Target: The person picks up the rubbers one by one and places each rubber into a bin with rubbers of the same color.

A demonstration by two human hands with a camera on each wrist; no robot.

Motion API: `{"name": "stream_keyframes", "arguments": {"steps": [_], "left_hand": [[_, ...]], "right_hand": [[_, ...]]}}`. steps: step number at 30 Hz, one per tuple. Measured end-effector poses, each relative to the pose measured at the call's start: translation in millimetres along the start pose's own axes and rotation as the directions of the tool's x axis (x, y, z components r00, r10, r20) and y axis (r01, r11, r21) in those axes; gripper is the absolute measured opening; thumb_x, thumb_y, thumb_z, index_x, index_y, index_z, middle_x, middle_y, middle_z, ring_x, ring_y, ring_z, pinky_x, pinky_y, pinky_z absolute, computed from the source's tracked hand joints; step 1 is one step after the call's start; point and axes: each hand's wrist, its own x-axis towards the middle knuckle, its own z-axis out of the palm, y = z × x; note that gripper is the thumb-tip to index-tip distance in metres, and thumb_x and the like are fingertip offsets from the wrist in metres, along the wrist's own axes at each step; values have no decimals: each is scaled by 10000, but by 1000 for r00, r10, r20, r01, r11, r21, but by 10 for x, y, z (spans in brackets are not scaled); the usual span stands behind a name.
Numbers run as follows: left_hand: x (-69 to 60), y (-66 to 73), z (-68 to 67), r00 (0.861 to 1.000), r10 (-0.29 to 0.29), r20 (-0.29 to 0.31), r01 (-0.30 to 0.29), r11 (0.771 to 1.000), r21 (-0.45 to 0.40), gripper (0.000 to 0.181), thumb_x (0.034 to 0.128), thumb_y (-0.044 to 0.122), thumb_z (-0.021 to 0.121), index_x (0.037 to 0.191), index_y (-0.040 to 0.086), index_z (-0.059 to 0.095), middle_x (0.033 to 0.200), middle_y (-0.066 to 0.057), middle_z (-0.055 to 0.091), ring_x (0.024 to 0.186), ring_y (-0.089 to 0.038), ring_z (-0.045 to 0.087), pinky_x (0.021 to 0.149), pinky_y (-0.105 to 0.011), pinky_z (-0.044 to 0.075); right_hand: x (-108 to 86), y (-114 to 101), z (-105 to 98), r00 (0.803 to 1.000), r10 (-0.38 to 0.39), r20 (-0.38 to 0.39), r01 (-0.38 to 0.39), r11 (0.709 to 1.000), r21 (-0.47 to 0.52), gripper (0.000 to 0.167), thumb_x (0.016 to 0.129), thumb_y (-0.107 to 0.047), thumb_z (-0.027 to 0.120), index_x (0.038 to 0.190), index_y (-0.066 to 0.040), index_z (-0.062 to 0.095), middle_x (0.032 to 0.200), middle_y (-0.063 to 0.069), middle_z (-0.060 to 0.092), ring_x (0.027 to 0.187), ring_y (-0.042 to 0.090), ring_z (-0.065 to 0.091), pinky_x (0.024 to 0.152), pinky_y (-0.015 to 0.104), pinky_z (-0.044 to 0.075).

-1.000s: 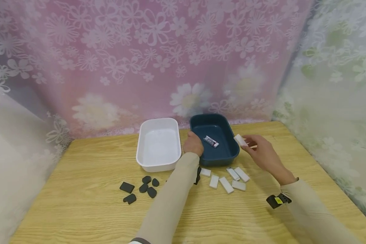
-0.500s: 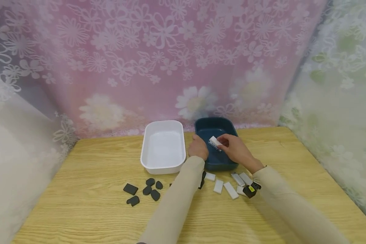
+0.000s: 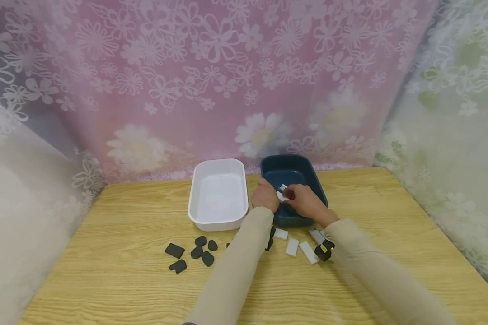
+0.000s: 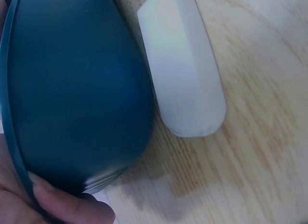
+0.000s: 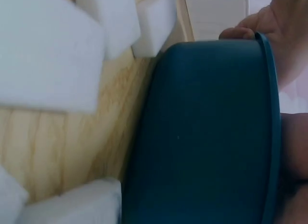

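My left hand grips the left rim of the dark blue basin; in the left wrist view a finger curls round that rim. Inside the basin, my right hand pinches a white eraser low down. Just behind it shows part of an eraser in a printed sleeve. Several white erasers lie on the table in front of the basin, some hidden behind my right wrist. The right wrist view shows the basin's outer wall, with most of my right hand behind it.
A white basin stands left of the blue one. Several flat black pieces lie on the wooden table at the front left, partly rounded. Floral cloth hangs behind and at both sides.
My right hand has carried the white eraser from beyond the blue basin's right rim leftward and down into it. My left hand stays on the rim. The head view has shifted slightly.
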Motion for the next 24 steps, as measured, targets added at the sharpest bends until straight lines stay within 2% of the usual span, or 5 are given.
{"name": "stream_keyframes", "arguments": {"steps": [4, 9, 14, 19, 24], "left_hand": [[42, -2, 20, 1000, -12, -23, 12, 1000, 6, 414, 849, 236, 704, 1092, 57, 422, 916, -123, 697, 803, -233, 677, 661, -367, 544], [19, 6, 40, 1000, -10, -4, 10, 1000, 8, 393, 866, 238, 686, 1096, 56, 425, 916, -124, 699, 801, -233, 677, 658, -367, 543], [-4, 5, 46, 1000, -16, 9, 16, 1000, 0, 423, 855, 244, 701, 1112, 49, 429, 923, -126, 699, 804, -234, 678, 658, -369, 545], [0, 9, 43, 1000, -23, 13, 23, 1000, -7, 431, 848, 237, 708, 1114, 50, 426, 928, -128, 697, 810, -236, 678, 657, -370, 546], [3, 2, 20, 999, -34, 10, 34, 999, -12, 413, 851, 222, 705, 1105, 53, 426, 919, -129, 696, 808, -237, 678, 651, -371, 545]], "right_hand": [[21, -37, 23, 1000, 9, 22, -9, 1000, 0, 147, 885, -72, 665, 1004, 16, 661, 965, 137, 663, 923, 288, 627, 820, 426, 490], [8, -12, 67, 999, 43, 24, -43, 999, -30, 133, 882, -75, 667, 987, 7, 664, 932, 117, 658, 892, 273, 626, 805, 420, 492], [38, 15, 116, 999, 42, 12, -42, 998, -39, 114, 876, -73, 670, 954, 9, 663, 880, 101, 649, 833, 262, 625, 765, 416, 498], [93, 27, 128, 995, 98, 25, -96, 993, -72, 68, 855, -88, 682, 872, -23, 677, 804, 63, 639, 746, 232, 614, 707, 409, 502], [130, 9, 126, 990, 137, 45, -133, 987, -85, 68, 839, -94, 692, 854, -28, 694, 807, 69, 657, 739, 232, 625, 706, 414, 513]]}}
